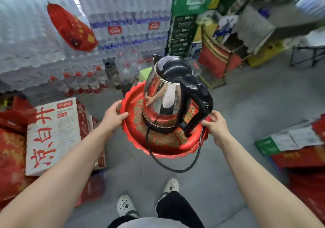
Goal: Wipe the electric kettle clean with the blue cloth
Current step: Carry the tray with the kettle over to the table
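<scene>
Indoors, grey concrete floor [246, 104], stacked bottled-water packs [126, 16]

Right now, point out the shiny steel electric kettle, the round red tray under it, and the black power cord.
Steel electric kettle [163, 94], head view, mirrored body.
Round red tray [168, 150], head view, near rim.
Black power cord [175, 170], head view, hanging loop.

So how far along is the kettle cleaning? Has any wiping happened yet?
No sign of wiping yet: no blue cloth is in view. Right now the left hand and right hand grip opposite rims of the red tray, carrying the kettle with its cord dangling. Fetching the cloth and all the wiping remain.
</scene>
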### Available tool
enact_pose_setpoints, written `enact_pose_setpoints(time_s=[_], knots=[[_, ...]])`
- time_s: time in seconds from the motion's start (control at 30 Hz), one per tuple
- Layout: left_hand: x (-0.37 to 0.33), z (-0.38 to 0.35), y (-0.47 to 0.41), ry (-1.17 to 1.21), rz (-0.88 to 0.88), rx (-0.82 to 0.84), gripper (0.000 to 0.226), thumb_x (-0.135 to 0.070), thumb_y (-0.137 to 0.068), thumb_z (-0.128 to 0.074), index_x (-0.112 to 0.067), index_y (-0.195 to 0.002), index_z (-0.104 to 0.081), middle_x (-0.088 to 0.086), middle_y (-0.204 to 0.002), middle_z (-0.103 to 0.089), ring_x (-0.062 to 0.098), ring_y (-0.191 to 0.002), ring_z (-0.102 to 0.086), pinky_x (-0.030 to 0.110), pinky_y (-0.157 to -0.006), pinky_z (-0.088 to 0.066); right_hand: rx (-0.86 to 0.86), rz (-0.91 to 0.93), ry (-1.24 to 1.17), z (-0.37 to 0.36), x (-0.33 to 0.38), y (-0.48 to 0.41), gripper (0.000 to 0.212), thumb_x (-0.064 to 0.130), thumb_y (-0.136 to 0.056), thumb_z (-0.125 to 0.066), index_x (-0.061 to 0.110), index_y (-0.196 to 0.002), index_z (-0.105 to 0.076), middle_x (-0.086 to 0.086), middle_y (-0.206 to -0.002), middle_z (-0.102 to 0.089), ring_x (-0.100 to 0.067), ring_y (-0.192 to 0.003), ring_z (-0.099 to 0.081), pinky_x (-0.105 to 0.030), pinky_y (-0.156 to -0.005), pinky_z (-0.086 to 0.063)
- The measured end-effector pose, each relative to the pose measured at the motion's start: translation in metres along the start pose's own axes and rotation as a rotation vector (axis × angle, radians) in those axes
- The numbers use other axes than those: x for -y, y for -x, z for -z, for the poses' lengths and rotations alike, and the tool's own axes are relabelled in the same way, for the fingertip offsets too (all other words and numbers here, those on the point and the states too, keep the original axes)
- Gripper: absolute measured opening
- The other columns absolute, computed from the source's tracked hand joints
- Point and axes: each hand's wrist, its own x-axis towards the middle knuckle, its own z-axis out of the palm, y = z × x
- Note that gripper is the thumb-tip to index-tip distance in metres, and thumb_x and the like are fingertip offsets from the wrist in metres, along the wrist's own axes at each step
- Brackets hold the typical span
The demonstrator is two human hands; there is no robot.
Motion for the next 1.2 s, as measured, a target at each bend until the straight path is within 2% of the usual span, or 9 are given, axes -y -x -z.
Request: enact_pose_setpoints(time_s=[0.23, 0.33, 0.4, 0.7, 0.77, 0.9, 1.03, 1.13, 1.2], knots=[[-0.077, -0.143, -0.056, -0.014, -0.06, 0.156, 0.057, 0.008, -0.086, -0.062, -0.013, -0.138, -0.051, 0.016, -0.121, -0.065, 0.022, -0.092, -0.061, 0.042, -0.093, -0.055, -0.173, -0.015, -0.083, 0.128, 0.018, -0.053, 0.043, -0.014, -0.085, -0.065, 0.009, -0.118, -0.05, -0.003, -0.085, -0.064, -0.013, -0.066, -0.06, -0.014, -0.042, -0.047], [-0.118, -0.207, -0.075, 0.013, -0.042, 0.21, 0.057, 0.009, -0.091, -0.056, -0.01, -0.144, -0.043, 0.015, -0.114, -0.065, 0.016, -0.075, -0.06, 0.017, -0.057, -0.056, -0.233, -0.013, -0.079, 0.182, 0.028, -0.086, 0.042, -0.014, -0.084, -0.067, 0.008, -0.116, -0.051, -0.003, -0.08, -0.063, -0.012, -0.062, -0.06, -0.015, -0.042, -0.046], [-0.145, -0.247, -0.085, 0.022, -0.032, 0.24, 0.058, 0.007, -0.093, -0.054, -0.013, -0.146, -0.04, 0.009, -0.1, -0.065, 0.016, -0.07, -0.058, 0.016, -0.047, -0.053, -0.259, -0.019, -0.081, 0.214, 0.034, -0.109, 0.042, -0.014, -0.083, -0.066, 0.006, -0.117, -0.052, -0.005, -0.081, -0.064, -0.016, -0.065, -0.061, -0.017, -0.044, -0.049], [-0.25, -0.409, -0.182, 0.002, -0.103, 0.318, 0.052, 0.006, -0.095, -0.052, -0.016, -0.141, -0.044, -0.007, -0.091, -0.058, 0.015, -0.075, -0.062, 0.022, -0.053, -0.057, -0.372, -0.071, -0.129, 0.333, 0.072, -0.247, 0.043, -0.012, -0.082, -0.065, 0.009, -0.118, -0.054, -0.018, -0.092, -0.068, -0.033, -0.08, -0.066, -0.044, -0.069, -0.055], [-0.277, -0.445, -0.213, -0.016, -0.116, 0.354, 0.051, 0.004, -0.094, -0.053, -0.017, -0.14, -0.045, -0.009, -0.091, -0.06, 0.019, -0.076, -0.063, 0.029, -0.055, -0.059, -0.409, -0.08, -0.144, 0.358, 0.084, -0.28, 0.043, -0.012, -0.082, -0.064, 0.008, -0.118, -0.053, -0.021, -0.097, -0.068, -0.033, -0.08, -0.066, -0.042, -0.066, -0.054], [-0.335, -0.517, -0.271, -0.089, -0.153, 0.421, 0.053, 0.001, -0.092, -0.057, -0.02, -0.14, -0.047, 0.0, -0.095, -0.064, 0.031, -0.086, -0.066, 0.054, -0.084, -0.057, -0.474, -0.103, -0.171, 0.41, 0.111, -0.343, 0.043, -0.013, -0.082, -0.063, 0.007, -0.119, -0.052, -0.016, -0.094, -0.068, -0.027, -0.067, -0.065, -0.033, -0.053, -0.052], [-0.389, -0.594, -0.319, -0.132, -0.172, 0.478, 0.059, 0.003, -0.09, -0.059, -0.017, -0.144, -0.043, 0.017, -0.128, -0.06, 0.039, -0.11, -0.064, 0.055, -0.093, -0.053, -0.534, -0.124, -0.197, 0.464, 0.129, -0.405, 0.042, -0.014, -0.083, -0.063, 0.008, -0.118, -0.053, -0.011, -0.088, -0.066, -0.024, -0.064, -0.064, -0.032, -0.052, -0.05], [-0.423, -0.658, -0.353, -0.139, -0.173, 0.505, 0.06, 0.004, -0.091, -0.058, -0.017, -0.145, -0.042, 0.013, -0.133, -0.056, 0.035, -0.103, -0.064, 0.054, -0.087, -0.056, -0.562, -0.134, -0.24, 0.508, 0.136, -0.456, 0.04, -0.013, -0.083, -0.065, 0.01, -0.114, -0.054, -0.013, -0.091, -0.067, -0.024, -0.068, -0.064, -0.032, -0.055, -0.05], [-0.445, -0.704, -0.374, -0.15, -0.177, 0.494, 0.058, 0.004, -0.093, -0.056, -0.017, -0.145, -0.041, 0.007, -0.128, -0.055, 0.029, -0.09, -0.065, 0.041, -0.07, -0.061, -0.576, -0.13, -0.255, 0.539, 0.141, -0.495, 0.039, -0.013, -0.084, -0.065, 0.01, -0.112, -0.053, -0.014, -0.092, -0.067, -0.025, -0.07, -0.063, -0.033, -0.057, -0.05]])
